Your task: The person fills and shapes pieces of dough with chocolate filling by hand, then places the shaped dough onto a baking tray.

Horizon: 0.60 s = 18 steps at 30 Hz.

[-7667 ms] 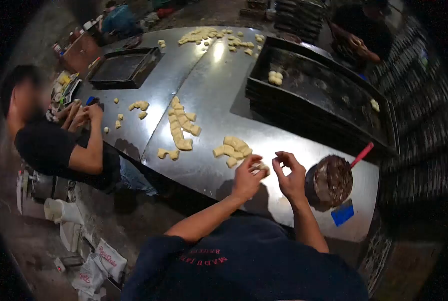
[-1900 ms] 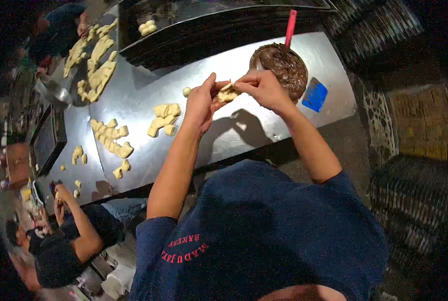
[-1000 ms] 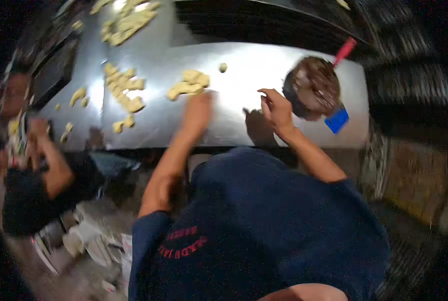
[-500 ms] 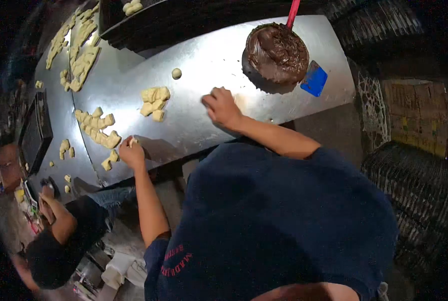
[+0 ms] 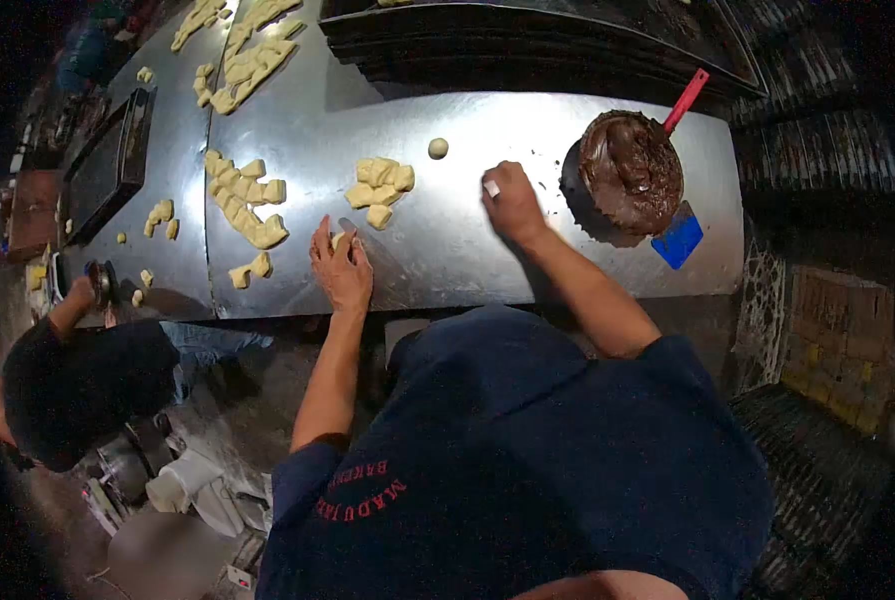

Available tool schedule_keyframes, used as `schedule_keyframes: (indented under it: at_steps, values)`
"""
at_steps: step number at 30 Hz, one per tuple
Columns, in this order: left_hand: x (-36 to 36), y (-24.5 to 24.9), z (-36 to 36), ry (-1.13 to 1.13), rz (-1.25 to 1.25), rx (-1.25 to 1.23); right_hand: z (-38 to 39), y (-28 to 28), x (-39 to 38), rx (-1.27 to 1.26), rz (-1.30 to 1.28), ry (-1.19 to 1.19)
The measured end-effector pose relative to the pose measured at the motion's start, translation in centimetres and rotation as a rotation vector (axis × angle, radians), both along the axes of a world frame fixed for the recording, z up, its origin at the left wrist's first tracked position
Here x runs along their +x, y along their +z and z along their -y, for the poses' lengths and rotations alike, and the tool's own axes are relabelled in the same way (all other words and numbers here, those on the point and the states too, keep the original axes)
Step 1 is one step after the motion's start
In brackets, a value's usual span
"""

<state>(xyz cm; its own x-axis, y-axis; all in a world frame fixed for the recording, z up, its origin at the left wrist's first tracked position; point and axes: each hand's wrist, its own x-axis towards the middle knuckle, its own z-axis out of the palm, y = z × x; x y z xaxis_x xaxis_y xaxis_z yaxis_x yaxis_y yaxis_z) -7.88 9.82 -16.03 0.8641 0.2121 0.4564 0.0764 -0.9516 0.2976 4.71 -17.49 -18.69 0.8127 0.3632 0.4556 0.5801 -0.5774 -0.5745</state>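
Note:
On the metal table, my left hand (image 5: 341,268) cups its fingers around a small piece of pale dough (image 5: 338,241), of which only a bit shows. It is just left of a cluster of cut dough pieces (image 5: 380,186). My right hand (image 5: 515,205) is closed, knuckles up, low over the tabletop; a small white patch shows at its fingers, and whatever is under the palm is hidden. Behind and between the hands sits a round dough ball (image 5: 438,148). A bowl of dark brown paste (image 5: 631,172) stands right of my right hand, with a red-handled tool (image 5: 685,101) in it.
A blue scraper (image 5: 678,237) lies by the bowl. More dough pieces (image 5: 244,197) spread across the left of the metal table (image 5: 447,260). Stacked dark trays (image 5: 527,45) stand at the back. A co-worker (image 5: 92,385) works at the left beside a black tray (image 5: 117,165).
The view has shifted, so the table sits further right. My left hand has moved from beside the left dough strip towards the middle cluster. My right hand stays near the dough ball, more tightly curled.

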Motion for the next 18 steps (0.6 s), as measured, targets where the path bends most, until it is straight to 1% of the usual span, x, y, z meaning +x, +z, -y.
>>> schedule_keyframes:
  at_steps: [1, 2, 3, 4, 5, 7, 8, 9, 10, 11, 13, 14, 15, 16, 17, 18]
  values:
    - [-0.4, -0.3, -0.2, -0.001, -0.004, -0.002, 1.3, 0.3, 0.3, 0.044, -0.006, -0.121]
    - [-0.8, -0.9, -0.6, 0.03, -0.055, -0.071, 2.4, 1.1, -1.2, -0.01, 0.042, -0.194]
    - [-0.5, -1.6, -0.9, 0.066, -0.091, -0.143, 3.9, 0.7, -2.9, -0.091, 0.008, -0.108]
    - [-0.7, -2.3, -1.3, 0.081, -0.153, -0.205, 3.6, 1.0, -4.9, 0.013, -0.089, -0.106]
    - [-0.5, -2.2, -1.1, 0.089, -0.155, -0.219, 3.1, 1.4, -6.4, 0.113, -0.202, -0.106]
    - [-0.6, -1.5, -0.8, -0.003, -0.147, -0.387, 1.4, 2.6, -5.6, 0.038, -0.366, -0.085]
    - [-0.5, -0.8, -0.6, 0.002, -0.146, -0.391, -0.4, 3.5, -3.8, 0.139, -0.579, -0.193]
    - [0.0, 0.1, -0.3, -0.019, -0.135, -0.359, -1.8, 2.8, -1.2, 0.267, -0.61, -0.201]
    - [0.1, 0.6, -0.3, -0.041, -0.13, -0.325, -3.9, 5.1, 1.2, 0.308, -0.655, -0.23]
    - [0.3, 0.7, -0.5, -0.038, -0.129, -0.325, -5.3, 4.4, 4.1, 0.312, -0.606, -0.194]
    - [0.1, 0.8, -0.6, -0.075, -0.051, -0.02, -8.0, 4.1, 8.4, 0.279, -0.198, -0.053]
    - [-0.2, 0.4, -0.6, -0.083, -0.056, -0.018, -8.8, 2.4, 9.6, 0.257, -0.084, -0.029]
    - [-0.6, -0.2, -0.6, -0.037, -0.099, -0.115, -9.0, 2.3, 9.8, -0.08, -0.153, -0.01]
    - [-0.6, 0.1, -0.5, 0.005, -0.142, -0.209, -9.1, 2.5, 9.6, -0.167, -0.156, -0.003]
    - [-0.8, 0.5, -0.7, -0.017, -0.149, -0.203, -9.2, 2.6, 9.1, -0.255, -0.164, 0.0]
    - [-1.0, 0.9, -0.7, -0.004, -0.236, -0.347, -9.1, 2.7, 8.4, -0.174, -0.046, -0.051]
